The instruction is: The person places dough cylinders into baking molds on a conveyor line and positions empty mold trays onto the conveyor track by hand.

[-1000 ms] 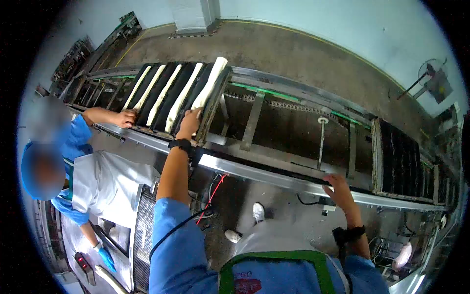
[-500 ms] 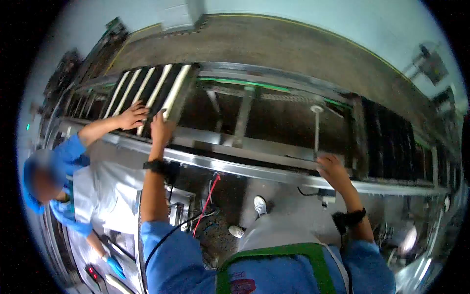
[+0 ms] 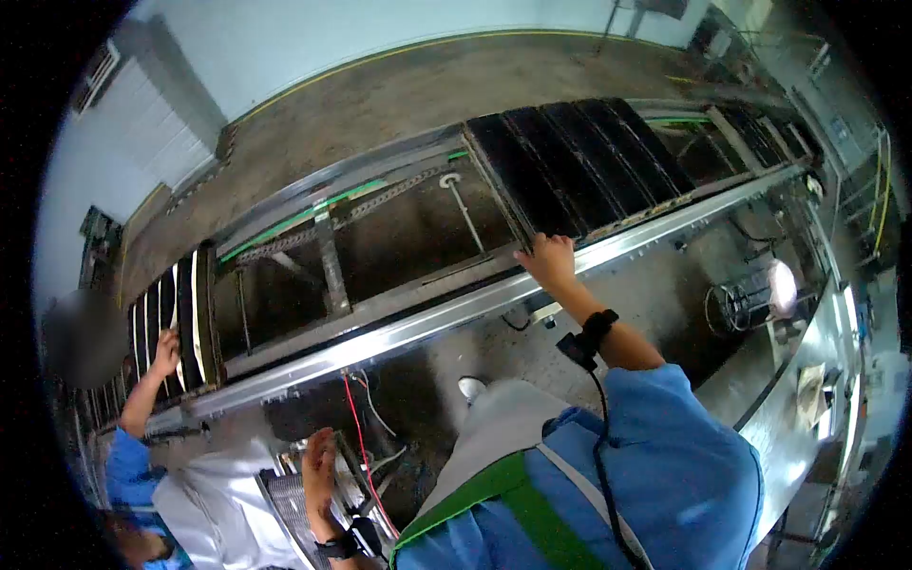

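Note:
My right hand (image 3: pixel 551 261) is at the near left corner of a black ribbed tray (image 3: pixel 579 161) on the conveyor, its fingers closed over the edge. The tray's grooves hold no white strips. My left hand (image 3: pixel 321 465) is below the conveyor's near rail, touching nothing that I can see, with its fingers stretched out. Farther left on the conveyor is a second black tray (image 3: pixel 211 332) with long white strips (image 3: pixel 197 313) in its grooves. A co-worker's hand (image 3: pixel 167 351) rests on that tray.
The metal near rail (image 3: pixel 408 332) runs between me and the trays. Between the trays, the open frame shows a chain (image 3: pixel 380 199) and a thin rod (image 3: pixel 465 214). A red cable (image 3: pixel 356 418) hangs below. A steel table (image 3: pixel 788 418) stands at right.
My view has swung to the right. My left hand has come off the left tray and dropped toward me. My right hand has moved from the open gap to the right tray's corner.

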Tool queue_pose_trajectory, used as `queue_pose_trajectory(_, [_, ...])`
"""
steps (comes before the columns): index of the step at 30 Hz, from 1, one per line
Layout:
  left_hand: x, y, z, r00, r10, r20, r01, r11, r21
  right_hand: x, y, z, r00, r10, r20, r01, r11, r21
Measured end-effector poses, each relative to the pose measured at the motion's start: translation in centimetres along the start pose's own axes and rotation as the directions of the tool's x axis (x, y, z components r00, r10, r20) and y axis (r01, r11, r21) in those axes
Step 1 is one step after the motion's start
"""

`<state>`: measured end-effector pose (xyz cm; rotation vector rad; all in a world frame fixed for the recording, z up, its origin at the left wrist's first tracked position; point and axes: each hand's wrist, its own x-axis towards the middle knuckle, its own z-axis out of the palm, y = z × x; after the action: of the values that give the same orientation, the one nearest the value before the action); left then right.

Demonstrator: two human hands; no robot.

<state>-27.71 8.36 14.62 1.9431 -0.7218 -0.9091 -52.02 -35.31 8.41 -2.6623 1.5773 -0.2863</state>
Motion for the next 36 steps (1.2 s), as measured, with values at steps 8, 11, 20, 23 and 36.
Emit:
queue_pose_trajectory(8, [-7.7,-3.0,0.6,0.919,-0.179,-0.352,0.143,0.982,-0.126,-1.3,-11.9,-1.2,0.962,-0.26,0.08,0.262,0.965,-0.007])
queue_pose_trajectory(11, [-9.4,-7.6,1.3,0.862,-0.237,-0.448,0.192,0.971,-0.143,-2.4,-17.2,0.3,0.884,-0.453,0.121,0.442,0.891,0.102])
queue_pose_trajectory(20, [-22.3,-21.0,3.6,0.194,-0.19,-0.962,0.619,0.785,-0.03,-4.6,-23.1,-1.4,0.447,-0.881,-0.156,0.849,0.364,0.382])
queue_pose_trajectory(23, [-27.2,-22.3,4.7,-0.073,-0.298,-0.952,0.693,0.671,-0.263,-0.9,-19.9,1.4,0.413,-0.869,-0.273,0.898,0.338,0.283])
queue_pose_trajectory(36, [-37.0,-27.2,6.9,-0.141,-0.471,-0.871,0.523,0.711,-0.469,-4.2,-17.3,4.2,0.797,-0.601,0.055,0.604,0.794,-0.075])
